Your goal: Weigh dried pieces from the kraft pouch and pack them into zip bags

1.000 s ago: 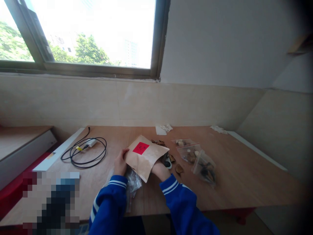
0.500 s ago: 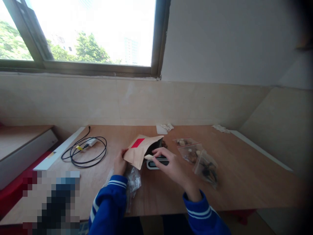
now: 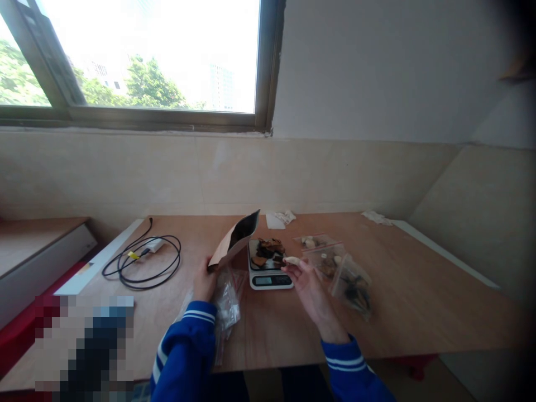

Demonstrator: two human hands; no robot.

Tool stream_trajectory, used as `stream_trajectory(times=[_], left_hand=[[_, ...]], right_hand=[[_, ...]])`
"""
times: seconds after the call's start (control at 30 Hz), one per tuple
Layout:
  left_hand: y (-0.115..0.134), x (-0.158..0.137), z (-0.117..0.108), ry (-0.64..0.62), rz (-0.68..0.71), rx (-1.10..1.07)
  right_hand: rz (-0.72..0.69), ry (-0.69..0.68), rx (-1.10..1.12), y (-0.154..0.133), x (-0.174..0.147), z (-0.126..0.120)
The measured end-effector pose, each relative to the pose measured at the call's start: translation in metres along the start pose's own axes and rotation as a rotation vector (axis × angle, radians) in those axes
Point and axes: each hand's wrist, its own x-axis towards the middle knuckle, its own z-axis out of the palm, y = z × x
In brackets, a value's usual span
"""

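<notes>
My left hand [image 3: 205, 279] is closed around the lower end of a brown paper pouch [image 3: 232, 243], whose dark mouth gapes up and to the right. Between the fingertips of my right hand [image 3: 307, 285] is a pale, thin dried slice [image 3: 292, 261], held at the right edge of a white digital kitchen scale [image 3: 252, 283]. Brown dried slices [image 3: 268, 250] lie heaped on the scale's plate. The scale's small display is lit, but its figures are too small to read.
Several clear zip bags with dried pieces [image 3: 354, 290] lie right of the scale. Clear plastic bags [image 3: 228, 307] rest by my left forearm. A coiled black cable [image 3: 142, 286] with a white adapter is at left; crumpled paper [image 3: 287, 218] lies at the back.
My right hand has moved from the pouch's mouth rightward to the scale's edge, carrying the pale slice. The pouch has swung left and tipped upward, uncovering the scale and its heap.
</notes>
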Motion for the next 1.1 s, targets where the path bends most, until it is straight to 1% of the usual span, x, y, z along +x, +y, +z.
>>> stream_trajectory(times=[0.07, 0.13, 0.23, 0.33, 0.47, 0.67, 0.83, 0.97, 1.03, 1.1], left_hand=[[-0.001, 0.001, 0.001, 0.004, -0.002, -0.008], [-0.003, 0.002, 0.002, 0.006, -0.003, -0.029], [-0.004, 0.003, 0.003, 0.003, -0.002, -0.056], [-0.004, 0.003, 0.004, -0.004, -0.001, -0.070], [-0.003, 0.003, 0.004, -0.001, 0.008, -0.083], [-0.004, 0.003, 0.004, 0.006, 0.013, -0.104], [-0.004, 0.003, 0.004, 0.003, -0.002, -0.123], [0.001, 0.002, 0.002, -0.004, -0.015, -0.146], [0.003, 0.002, 0.001, -0.010, -0.012, -0.162], [0.003, 0.002, 0.001, -0.009, -0.019, -0.171]], right_hand=[[-0.002, 0.044, 0.051, 0.004, 0.006, -0.008], [-0.004, 0.086, 0.040, 0.010, 0.013, -0.017], [-0.008, 0.135, -0.089, 0.020, 0.023, -0.029], [-0.019, 0.150, -0.237, 0.029, 0.031, -0.040], [-0.057, 0.180, -0.406, 0.034, 0.039, -0.046], [-0.147, 0.169, -0.602, 0.037, 0.050, -0.051], [-0.321, 0.116, -0.739, 0.051, 0.053, -0.055], [-0.351, 0.055, -0.929, 0.058, 0.049, -0.056], [-0.377, 0.064, -1.039, 0.058, 0.048, -0.058], [-0.418, 0.114, -1.109, 0.055, 0.047, -0.060]])
